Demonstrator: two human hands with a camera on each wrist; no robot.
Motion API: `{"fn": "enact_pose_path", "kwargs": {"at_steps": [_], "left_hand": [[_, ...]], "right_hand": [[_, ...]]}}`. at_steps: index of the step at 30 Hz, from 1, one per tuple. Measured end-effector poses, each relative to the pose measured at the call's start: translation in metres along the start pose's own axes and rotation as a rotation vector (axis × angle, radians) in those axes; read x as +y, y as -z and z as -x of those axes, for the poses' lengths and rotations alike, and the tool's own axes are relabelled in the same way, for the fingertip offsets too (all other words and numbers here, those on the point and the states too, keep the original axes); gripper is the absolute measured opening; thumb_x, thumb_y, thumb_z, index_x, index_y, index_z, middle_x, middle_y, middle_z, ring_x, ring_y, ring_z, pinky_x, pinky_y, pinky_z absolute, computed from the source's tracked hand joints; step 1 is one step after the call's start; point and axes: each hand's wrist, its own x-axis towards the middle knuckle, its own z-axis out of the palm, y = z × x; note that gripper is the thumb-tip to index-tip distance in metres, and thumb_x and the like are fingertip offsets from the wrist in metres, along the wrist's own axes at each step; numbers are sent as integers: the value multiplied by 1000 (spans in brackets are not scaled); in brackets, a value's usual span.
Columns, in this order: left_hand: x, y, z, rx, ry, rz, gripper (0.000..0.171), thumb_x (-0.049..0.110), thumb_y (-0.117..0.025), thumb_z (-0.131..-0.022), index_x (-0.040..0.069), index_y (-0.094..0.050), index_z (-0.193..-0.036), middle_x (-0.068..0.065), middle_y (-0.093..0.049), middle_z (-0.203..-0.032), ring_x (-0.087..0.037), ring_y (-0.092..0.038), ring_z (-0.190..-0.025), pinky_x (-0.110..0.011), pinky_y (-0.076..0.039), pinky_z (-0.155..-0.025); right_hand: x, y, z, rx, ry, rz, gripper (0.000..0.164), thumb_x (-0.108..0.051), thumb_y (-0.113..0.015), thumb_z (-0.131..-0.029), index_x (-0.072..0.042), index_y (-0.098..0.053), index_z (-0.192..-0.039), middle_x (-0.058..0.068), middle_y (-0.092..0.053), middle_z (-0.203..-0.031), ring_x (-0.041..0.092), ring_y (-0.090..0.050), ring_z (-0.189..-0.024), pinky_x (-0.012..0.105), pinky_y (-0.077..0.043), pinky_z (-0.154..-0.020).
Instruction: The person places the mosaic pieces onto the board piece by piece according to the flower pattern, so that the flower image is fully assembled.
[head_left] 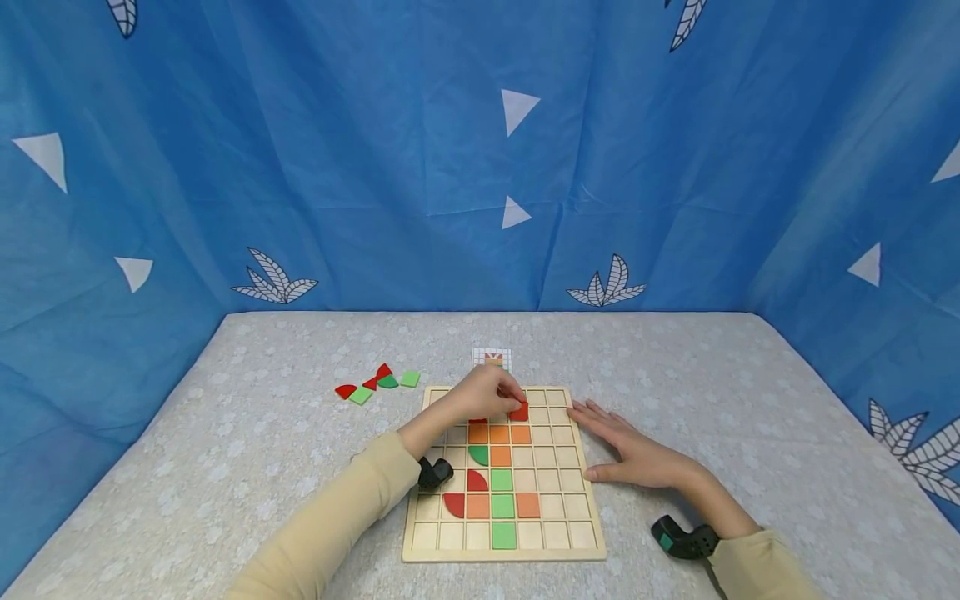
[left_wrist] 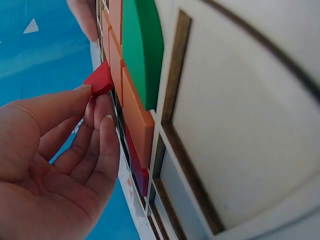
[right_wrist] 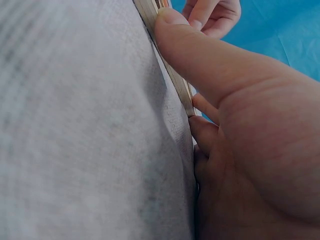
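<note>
Placing a red piece on a gridded wooden board (head_left: 504, 556). The left grip (head_left: 483, 393) pinches the red piece (left_wrist: 101, 79) between thumb and fingertips, tilted, over the board's upper part, just beyond an orange tile (head_left: 521, 434); whether the piece touches a cell cannot be told. Holding it by its margin probably leaves the far edge free to meet a recess. The right grip (head_left: 637, 454) holds nothing: its extended fingers and thumb touch the board's right side — apparently to steady it. A patterned card (head_left: 492, 357) lies beyond the far rim, presumably for easy viewing, while loose pieces, among them a light green square (head_left: 361, 395), lie to the left on the tabletop (head_left: 750, 400). Raised dividers and the orange tile bound the nearer approach; uncovered cells to the right offer sideways room.
</note>
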Motion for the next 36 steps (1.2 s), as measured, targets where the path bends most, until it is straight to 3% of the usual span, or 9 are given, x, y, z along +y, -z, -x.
{"fn": "enact_pose_path", "kwargs": {"at_steps": [8, 17, 24, 36], "left_hand": [[3, -2, 0, -13, 44, 1, 8, 4, -66, -87, 7, -73, -89, 4, -65, -82, -9, -59, -75, -25, -48, -67], [3, -1, 2, -33, 21, 0, 6, 3, -67, -85, 5, -72, -88, 2, -66, -81, -9, -60, -74, -24, -48, -69], [5, -2, 2, -2, 9, -67, 6, 5, -70, -84, 7, -75, -88, 1, -67, -85, -11, -61, -77, -24, -48, -68], [12, -5, 3, 69, 16, -213, 6, 4, -73, -80, 9, -75, -77, 2, -67, -76, -11, -60, -71, -24, -48, -65]], "right_hand": [[0, 0, 0, -4, -1, -4, 82, -35, -69, -84, -6, -27, -148, 17, -16, -152, 39, -6, -137, 63, -3, -102], [0, 0, 0, -3, 1, 4, 83, -36, -69, -84, -6, -26, -148, 16, -16, -152, 39, -7, -137, 64, -3, -102], [1, 1, 0, -5, 2, 1, 83, -36, -69, -84, -6, -25, -148, 16, -16, -152, 39, -6, -137, 63, -2, -102], [1, -1, 1, -4, 7, -12, 81, -35, -69, -85, -7, -26, -148, 16, -16, -152, 38, -5, -137, 63, -3, -102]]}}
